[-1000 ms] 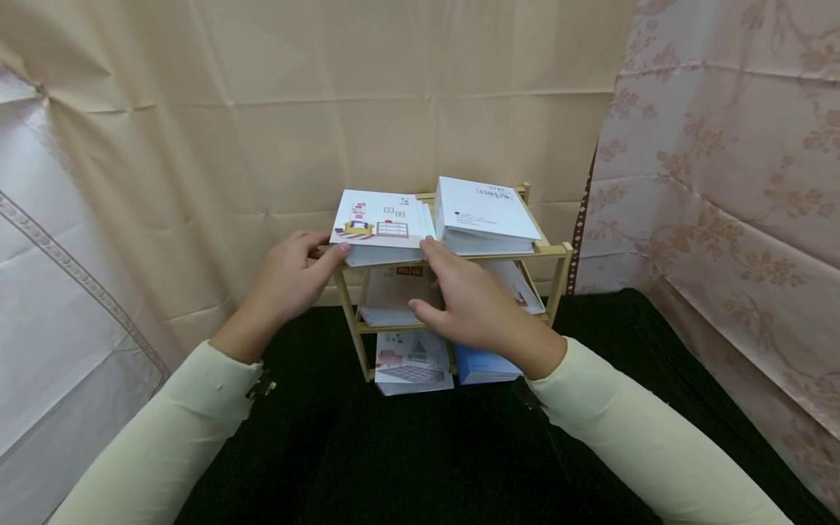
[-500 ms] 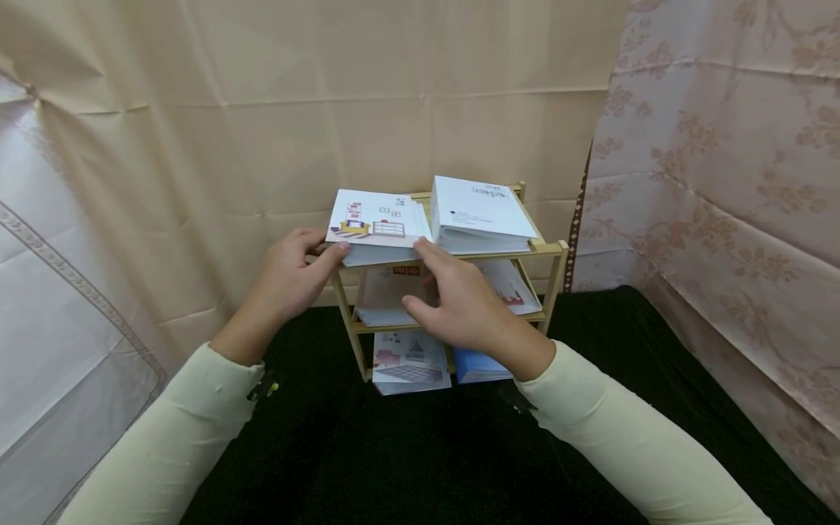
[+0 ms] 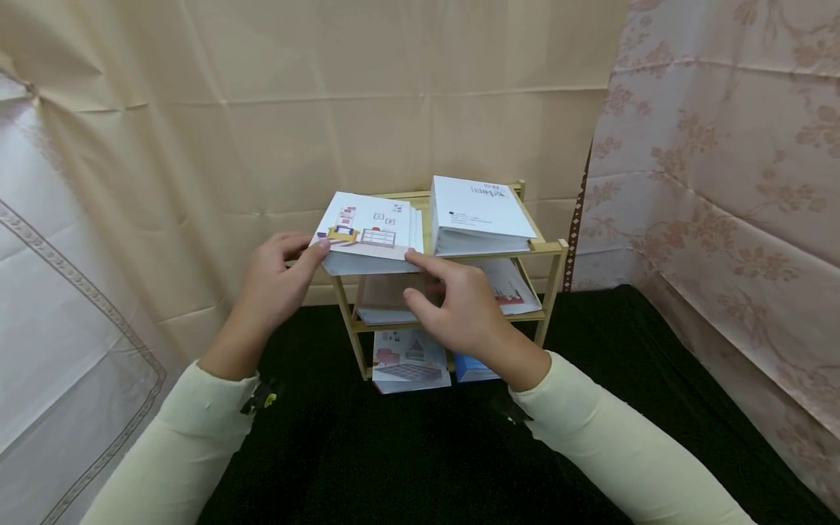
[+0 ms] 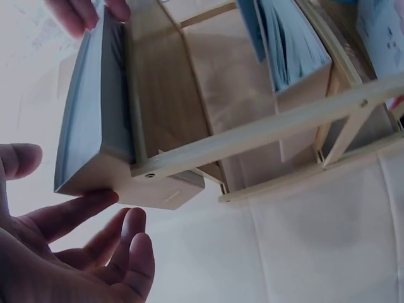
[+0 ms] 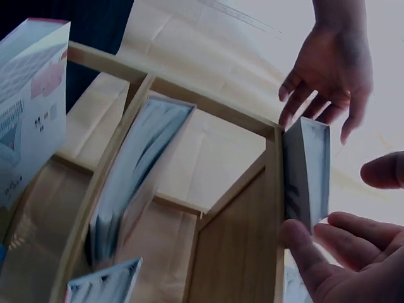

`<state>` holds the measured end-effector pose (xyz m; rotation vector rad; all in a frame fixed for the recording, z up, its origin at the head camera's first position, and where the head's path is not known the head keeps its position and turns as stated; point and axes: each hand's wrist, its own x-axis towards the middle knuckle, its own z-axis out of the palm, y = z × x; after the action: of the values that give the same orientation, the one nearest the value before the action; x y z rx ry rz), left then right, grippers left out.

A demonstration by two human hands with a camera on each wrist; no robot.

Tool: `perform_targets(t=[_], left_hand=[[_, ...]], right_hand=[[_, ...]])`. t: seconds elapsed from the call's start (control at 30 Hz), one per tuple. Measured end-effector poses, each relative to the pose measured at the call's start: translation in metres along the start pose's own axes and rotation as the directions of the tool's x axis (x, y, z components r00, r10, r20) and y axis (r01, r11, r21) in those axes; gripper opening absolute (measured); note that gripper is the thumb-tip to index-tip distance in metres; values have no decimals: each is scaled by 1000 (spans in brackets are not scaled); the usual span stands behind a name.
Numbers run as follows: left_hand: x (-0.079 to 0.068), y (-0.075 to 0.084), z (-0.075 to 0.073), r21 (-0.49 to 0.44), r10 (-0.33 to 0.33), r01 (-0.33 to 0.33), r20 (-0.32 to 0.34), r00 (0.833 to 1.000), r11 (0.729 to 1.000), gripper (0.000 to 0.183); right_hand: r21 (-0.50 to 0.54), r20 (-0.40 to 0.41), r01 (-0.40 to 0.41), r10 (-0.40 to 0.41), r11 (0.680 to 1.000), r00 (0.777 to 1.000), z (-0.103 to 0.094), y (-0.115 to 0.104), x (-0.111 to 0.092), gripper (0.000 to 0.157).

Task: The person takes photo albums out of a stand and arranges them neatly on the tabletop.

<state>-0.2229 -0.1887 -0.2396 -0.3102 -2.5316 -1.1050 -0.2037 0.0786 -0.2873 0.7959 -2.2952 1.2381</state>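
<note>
A white book (image 3: 367, 227) with a colourful printed cover lies at the left of the shelf's top tier, its near edge jutting past the front. My left hand (image 3: 275, 281) is at its left side, thumb by the near corner. Seen from the left wrist, that hand (image 4: 82, 252) has its index fingertip against the end of the book (image 4: 98, 113), thumb apart. My right hand (image 3: 462, 299) touches the near right corner with its index finger. In the right wrist view the right hand's fingers (image 5: 363, 243) reach the book's edge (image 5: 308, 173), rather straight, with the thumb away.
The small wooden shelf (image 3: 558, 281) has three tiers. A thick white book (image 3: 482, 211) sits on top at right. Below are more books: a pale book (image 3: 383, 300), a white book (image 3: 515, 288), a printed book (image 3: 410, 357) and a blue book (image 3: 474, 367). A beige curtain (image 3: 262, 146) hangs behind.
The printed book on the top tier has slid left and toward me, widening the gap to the thick white book. Both hands have moved along with it.
</note>
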Motion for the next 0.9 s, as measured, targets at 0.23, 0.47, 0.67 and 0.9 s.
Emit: perform_targets(t=[0.23,0.47,0.67,0.9], left_hand=[[-7,-2,0,-107,-80,76,-35,996,991,61],[-17,2,4,-257,-170,166,3,985,952,53],[-26,-1,8,-439,-195,190,34,980,878,34],[-38,-8,9,-602,-171,216,132,976,769,25]], right_hand=[[126,-127,-34,50,991,991,5,-1,-2,28],[176,-215,-59,96,983,972,10,-2,-3,16],[219,-258,-123,179,968,950,16,-5,-5,24],[229,-251,-212,268,950,930,24,-5,-12,31]])
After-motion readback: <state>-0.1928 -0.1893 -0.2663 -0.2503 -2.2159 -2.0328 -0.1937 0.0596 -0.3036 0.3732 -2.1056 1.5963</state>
